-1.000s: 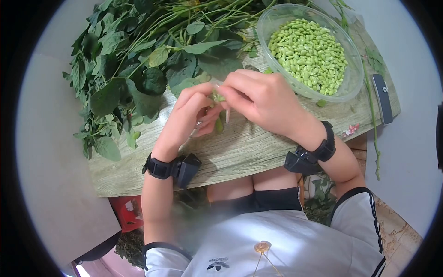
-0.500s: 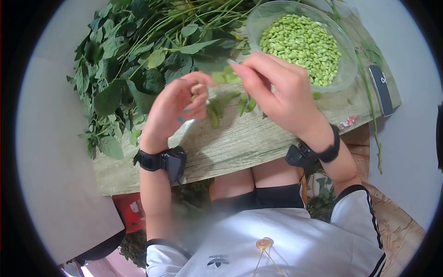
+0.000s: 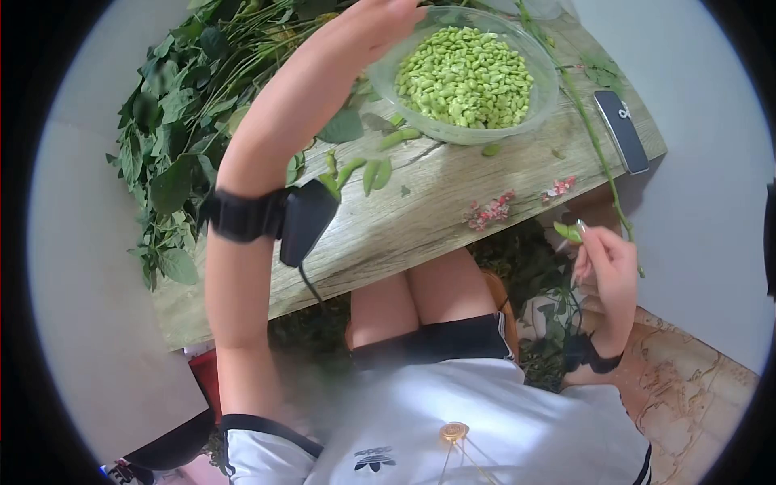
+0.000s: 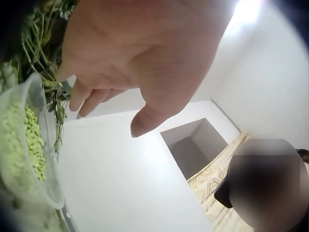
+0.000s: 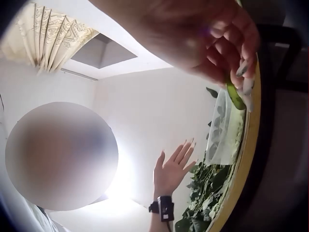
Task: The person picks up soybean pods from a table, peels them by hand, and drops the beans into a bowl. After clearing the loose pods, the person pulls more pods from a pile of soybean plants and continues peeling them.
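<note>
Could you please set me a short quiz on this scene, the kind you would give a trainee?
1. Multiple choice: what does the right hand pinch?
a) the phone
b) a green pod
c) a loose leaf

2. True or false: the left hand is open, with its fingers extended and holding nothing.

3. Fill in the missing word: the clear plastic bowl holds a heap of shelled green ____.

Key: 1. b; 2. true; 3. beans.
</note>
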Available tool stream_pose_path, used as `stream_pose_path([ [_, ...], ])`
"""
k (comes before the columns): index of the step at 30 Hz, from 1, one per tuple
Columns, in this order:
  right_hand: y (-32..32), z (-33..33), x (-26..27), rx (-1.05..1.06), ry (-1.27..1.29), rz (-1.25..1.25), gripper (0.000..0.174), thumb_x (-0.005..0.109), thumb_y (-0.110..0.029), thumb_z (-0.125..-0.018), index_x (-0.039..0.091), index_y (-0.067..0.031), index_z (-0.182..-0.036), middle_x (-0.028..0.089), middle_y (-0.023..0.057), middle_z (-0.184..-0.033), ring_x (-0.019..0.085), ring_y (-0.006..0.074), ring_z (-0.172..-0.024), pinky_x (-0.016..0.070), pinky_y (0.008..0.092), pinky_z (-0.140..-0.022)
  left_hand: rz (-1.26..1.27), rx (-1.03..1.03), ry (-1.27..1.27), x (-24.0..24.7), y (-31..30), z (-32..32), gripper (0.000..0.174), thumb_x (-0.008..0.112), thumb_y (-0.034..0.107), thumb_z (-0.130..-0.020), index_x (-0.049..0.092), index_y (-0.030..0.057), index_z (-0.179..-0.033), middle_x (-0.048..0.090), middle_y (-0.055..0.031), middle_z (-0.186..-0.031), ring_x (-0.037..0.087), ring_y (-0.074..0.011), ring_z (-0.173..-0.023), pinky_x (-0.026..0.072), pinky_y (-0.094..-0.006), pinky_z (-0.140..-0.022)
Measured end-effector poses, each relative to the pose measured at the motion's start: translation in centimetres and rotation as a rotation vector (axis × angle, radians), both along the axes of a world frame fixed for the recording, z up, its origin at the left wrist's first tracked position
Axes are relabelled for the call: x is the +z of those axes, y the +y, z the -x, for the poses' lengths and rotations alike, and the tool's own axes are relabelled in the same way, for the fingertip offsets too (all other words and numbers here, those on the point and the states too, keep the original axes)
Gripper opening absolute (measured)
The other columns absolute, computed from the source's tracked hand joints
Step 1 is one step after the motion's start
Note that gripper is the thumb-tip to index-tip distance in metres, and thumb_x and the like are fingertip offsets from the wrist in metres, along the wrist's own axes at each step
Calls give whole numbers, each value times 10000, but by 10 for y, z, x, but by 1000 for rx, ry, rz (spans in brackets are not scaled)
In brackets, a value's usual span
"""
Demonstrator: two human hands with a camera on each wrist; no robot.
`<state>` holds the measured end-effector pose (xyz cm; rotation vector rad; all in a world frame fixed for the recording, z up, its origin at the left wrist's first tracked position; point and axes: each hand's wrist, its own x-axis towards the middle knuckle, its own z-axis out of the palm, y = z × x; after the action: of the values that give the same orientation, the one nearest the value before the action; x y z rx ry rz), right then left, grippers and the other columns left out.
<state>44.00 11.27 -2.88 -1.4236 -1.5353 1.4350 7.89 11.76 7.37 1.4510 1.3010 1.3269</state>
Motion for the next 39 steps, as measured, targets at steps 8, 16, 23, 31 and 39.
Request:
stream_pose_path([
  [8, -8, 2, -4, -74, -261, 42, 257, 600, -211, -980, 724, 15, -973, 537, -11, -597, 442, 21, -472, 335, 193, -429, 298, 164, 545, -27, -79, 49, 203, 681, 149, -904, 637, 20, -1055, 632, 5, -952, 540, -57, -733, 436, -212, -646],
  [16, -8, 96, 41, 292, 27, -117, 177, 624, -139, -959, 731, -1, -983, 582, -26, -652, 487, 15, -530, 373, 179, -453, 190, 433, 1119, -86, -92, 44, 480, 766, 393, -815, 536, -4, -954, 599, -181, -878, 580, -400, -776, 475, -443, -709],
  [23, 11, 146, 50, 388, -8, -267, 186, 647, -161, -942, 721, 8, -921, 533, -10, -593, 429, 35, -517, 321, 237, -467, 374, 324, 1132, -94, -93, 66, 555, 621, 503, -899, 555, -41, -812, 597, -227, -785, 589, -428, -762, 468, -471, -696],
  [31, 22, 202, 65, 636, -41, -307, 205, 606, -182, -970, 718, -13, -940, 538, -28, -591, 488, 20, -498, 384, 188, -464, 449, 166, 1140, -76, -83, 72, 280, 635, 259, -834, 605, -16, -790, 635, -194, -719, 632, -389, -716, 508, -457, -664],
  [39, 51, 289, 52, 859, -6, -494, 281, 658, -207, -876, 673, 25, -1033, 678, 138, -717, 651, 299, -627, 508, 376, -615, 366, 107, 804, -83, -87, 106, 203, 625, 197, -803, 607, -5, -799, 610, -182, -689, 588, -336, -621, 476, -387, -596],
])
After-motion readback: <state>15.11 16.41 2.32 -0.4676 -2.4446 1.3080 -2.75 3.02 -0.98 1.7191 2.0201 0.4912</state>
